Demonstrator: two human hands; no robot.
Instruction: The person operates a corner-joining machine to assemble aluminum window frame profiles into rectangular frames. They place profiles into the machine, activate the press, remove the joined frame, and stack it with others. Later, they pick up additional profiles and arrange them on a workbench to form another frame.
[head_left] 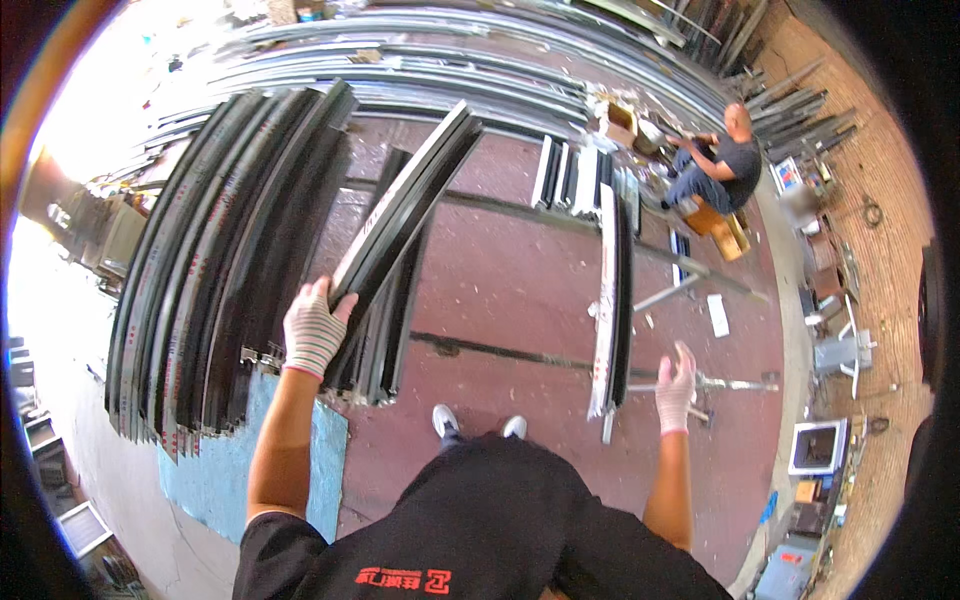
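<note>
Grips a long black profile with a white strip [408,200] in the left hand [318,332], gloved, fingers and thumb closed around it toward the near end. Slants away from the body and rightward along its long axis, out of line with the white-faced profile [607,300] on the right, which runs almost straight ahead. Has the right hand [676,390] open and holding nothing, fingers raised, well apart from the gripped length and nearer to the white-faced profile, just to its left.

Overlaps dark profiles [404,310] below and beside the gripped length; cannot tell whether touching. Closely flanked on the left by a big stack of dark profiles [215,260], with a blue sheet [322,455] at its near end. Crossed between the hands by a dark rail [500,347]. Farther ahead, right of centre, short profiles [572,180]; beyond these, a seated co-worker [738,165].
</note>
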